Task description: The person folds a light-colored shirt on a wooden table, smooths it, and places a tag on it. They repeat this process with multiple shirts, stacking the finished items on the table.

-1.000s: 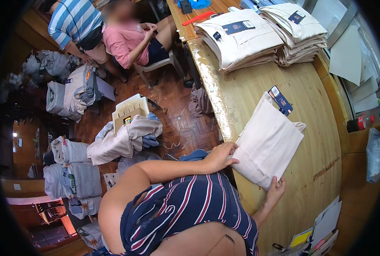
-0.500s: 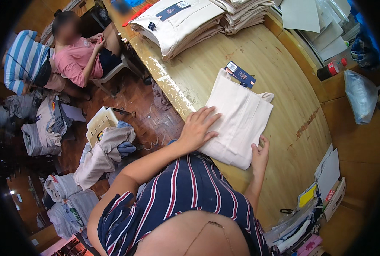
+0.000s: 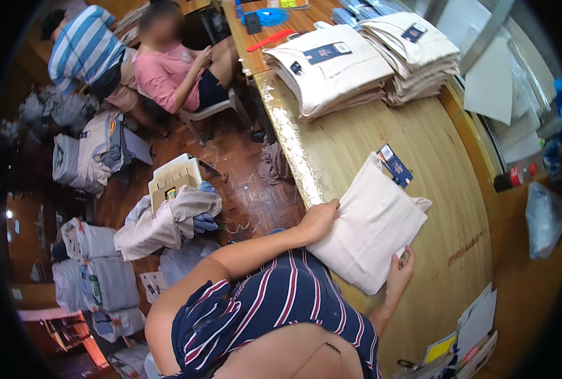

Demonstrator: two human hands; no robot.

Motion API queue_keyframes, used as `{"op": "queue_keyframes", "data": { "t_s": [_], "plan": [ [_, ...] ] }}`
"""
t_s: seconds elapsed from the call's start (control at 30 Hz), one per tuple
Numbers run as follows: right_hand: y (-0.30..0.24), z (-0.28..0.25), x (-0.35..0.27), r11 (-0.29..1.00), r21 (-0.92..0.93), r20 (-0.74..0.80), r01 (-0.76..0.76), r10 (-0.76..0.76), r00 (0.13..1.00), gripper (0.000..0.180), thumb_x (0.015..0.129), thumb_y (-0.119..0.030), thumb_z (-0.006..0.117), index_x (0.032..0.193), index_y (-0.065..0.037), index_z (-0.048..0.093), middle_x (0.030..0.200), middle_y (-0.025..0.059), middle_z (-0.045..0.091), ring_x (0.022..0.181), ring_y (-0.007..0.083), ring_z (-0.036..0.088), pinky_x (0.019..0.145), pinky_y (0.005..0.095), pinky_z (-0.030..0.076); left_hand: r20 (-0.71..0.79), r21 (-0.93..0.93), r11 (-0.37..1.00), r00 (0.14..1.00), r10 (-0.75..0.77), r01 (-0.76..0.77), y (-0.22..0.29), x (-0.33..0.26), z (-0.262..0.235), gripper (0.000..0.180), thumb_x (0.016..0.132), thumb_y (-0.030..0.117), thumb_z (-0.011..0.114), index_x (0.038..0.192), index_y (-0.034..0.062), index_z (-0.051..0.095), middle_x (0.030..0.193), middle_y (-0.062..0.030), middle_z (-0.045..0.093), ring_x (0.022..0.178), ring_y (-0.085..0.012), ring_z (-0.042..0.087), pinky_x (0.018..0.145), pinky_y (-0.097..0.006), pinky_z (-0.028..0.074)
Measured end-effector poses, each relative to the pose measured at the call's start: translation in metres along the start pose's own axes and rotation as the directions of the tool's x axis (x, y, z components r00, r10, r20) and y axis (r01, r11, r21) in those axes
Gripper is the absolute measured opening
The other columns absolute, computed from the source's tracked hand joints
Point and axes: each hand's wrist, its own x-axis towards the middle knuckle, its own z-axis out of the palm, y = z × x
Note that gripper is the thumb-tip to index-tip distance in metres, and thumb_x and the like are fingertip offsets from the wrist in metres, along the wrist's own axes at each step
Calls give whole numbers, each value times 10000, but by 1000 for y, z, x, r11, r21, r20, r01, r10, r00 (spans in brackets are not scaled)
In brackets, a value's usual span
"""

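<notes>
Cream folded garment [image 3: 372, 230] (tagged), both hands flat

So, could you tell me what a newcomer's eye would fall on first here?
Probably the folded cream garment on the wooden table, with the left hand flat on one edge and the right hand at another. Next, two stacks of folded cream garments at the table's far end.
</notes>
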Motion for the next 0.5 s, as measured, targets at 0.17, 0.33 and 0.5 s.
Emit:
{"op": "queue_keyframes", "data": {
  "t_s": [0.17, 0.33, 0.5],
  "plan": [
    [-1, -14, 57, 958, -273, -90, 90, -118, 989, 386, 772, -177, 599, 1100, 1, 499, 693, 74, 515, 549, 146, 467, 540, 299, 404, -164, 134, 971, 962, 218, -197, 4, 26, 2, 278, 752, 203, 581, 936, 6, 510, 911, -182, 520, 906, -325, 488, 791, -375, 400],
    [23, 2, 149, 986, -94, 66, 139, -133, 989, 442, 710, -197, 671, 1040, 54, 518, 688, 53, 517, 583, 145, 468, 558, 289, 409, -236, 109, 978, 951, 199, -177, 13, 91, 7, 458, 652, 253, 682, 977, -13, 500, 956, -176, 496, 936, -313, 468, 824, -358, 394],
    [8, 8, 171, 935, -279, 139, 221, -188, 972, 432, 643, -145, 714, 977, 64, 535, 694, 53, 529, 608, 132, 472, 575, 276, 424, 2, 269, 946, 983, 185, -178, 23, 127, -6, 570, 570, 226, 742, 996, -55, 488, 1005, -207, 489, 951, -346, 465, 822, -355, 407]
  ]
}}
